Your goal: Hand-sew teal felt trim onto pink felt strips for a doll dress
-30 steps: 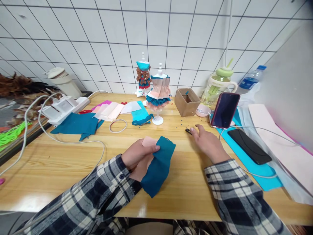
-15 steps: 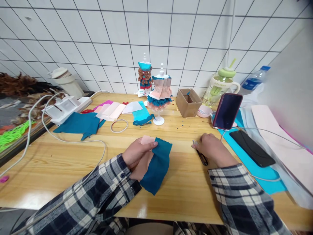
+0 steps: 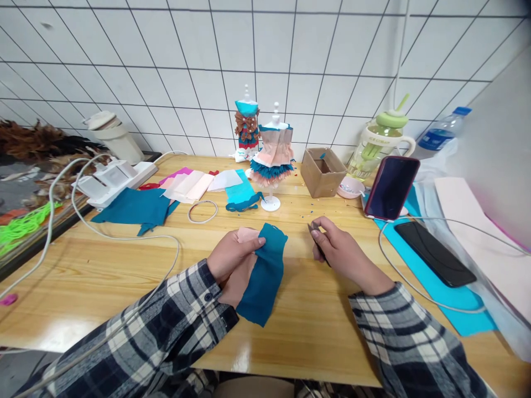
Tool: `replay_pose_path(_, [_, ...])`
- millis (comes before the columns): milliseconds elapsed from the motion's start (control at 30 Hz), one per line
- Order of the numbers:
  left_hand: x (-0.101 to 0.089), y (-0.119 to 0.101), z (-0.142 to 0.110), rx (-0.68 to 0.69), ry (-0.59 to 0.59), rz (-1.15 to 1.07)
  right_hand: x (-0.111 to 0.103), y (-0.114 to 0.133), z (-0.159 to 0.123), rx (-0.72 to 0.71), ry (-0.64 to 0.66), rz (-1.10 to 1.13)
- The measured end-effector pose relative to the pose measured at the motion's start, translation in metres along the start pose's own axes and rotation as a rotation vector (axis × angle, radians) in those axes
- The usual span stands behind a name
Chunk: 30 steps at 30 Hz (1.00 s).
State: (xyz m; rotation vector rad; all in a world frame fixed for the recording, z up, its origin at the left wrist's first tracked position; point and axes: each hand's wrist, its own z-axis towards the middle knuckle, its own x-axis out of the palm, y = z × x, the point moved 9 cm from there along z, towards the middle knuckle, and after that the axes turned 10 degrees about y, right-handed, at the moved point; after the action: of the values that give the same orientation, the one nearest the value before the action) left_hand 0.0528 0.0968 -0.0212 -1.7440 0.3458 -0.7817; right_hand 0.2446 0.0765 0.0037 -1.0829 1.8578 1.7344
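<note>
My left hand [image 3: 230,254] pinches a teal strip of what looks like crepe paper [image 3: 263,282] together with a pink piece [image 3: 238,284], thumb on top. Both hang down over the table in front of me. To the right, my right hand [image 3: 346,251] is closed around small black thread snips [image 3: 320,245], their tip pointing up and left, apart from the paper. Farther back stands a miniature dress form [image 3: 270,204] wearing a pink bodice [image 3: 276,146] and a ruffled teal and pink skirt [image 3: 271,172].
Behind it is a second dressed form [image 3: 246,124]. A cardboard box [image 3: 327,179], pink bowl [image 3: 350,188], propped phone [image 3: 392,188] and flat phone [image 3: 435,253] are at right. Teal paper [image 3: 130,210], a bracelet-like ring [image 3: 203,211] and a white cable [image 3: 176,254] lie left.
My right hand has lifted the snips off the tabletop and turned, moving slightly left with them. My left hand keeps its hold on the paper, which has shifted slightly.
</note>
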Motion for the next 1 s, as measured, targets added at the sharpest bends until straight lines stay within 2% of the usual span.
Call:
replay_pose_path(100, [-0.004, -0.001, 0.000, 0.007, -0.036, 0.024, 0.004, 0.016, -0.003, -0.119, 0.010, -0.027])
replay_pose_path(167, [-0.002, 0.001, -0.001, -0.008, -0.024, 0.019, 0.010, 0.021, -0.003, -0.138, 0.061, -0.013])
replay_pose_path(300, [-0.001, 0.003, -0.001, -0.008, -0.004, 0.012, 0.008, 0.015, -0.007, -0.022, 0.054, -0.018])
replay_pose_path(400, [-0.003, 0.002, -0.001, -0.005, -0.021, 0.047, 0.002, 0.008, -0.009, 0.084, 0.018, -0.146])
replay_pose_path(500, [-0.001, 0.002, 0.000, -0.008, 0.009, 0.080, 0.005, 0.002, -0.007, 0.171, 0.041, -0.252])
replay_pose_path(800, [-0.003, 0.007, 0.001, -0.036, -0.016, 0.114, 0.017, 0.016, -0.007, 0.204, 0.087, -0.397])
replay_pose_path(1000, [-0.004, 0.007, 0.001, -0.048, -0.030, 0.130, 0.021, 0.016, -0.005, 0.193, 0.100, -0.356])
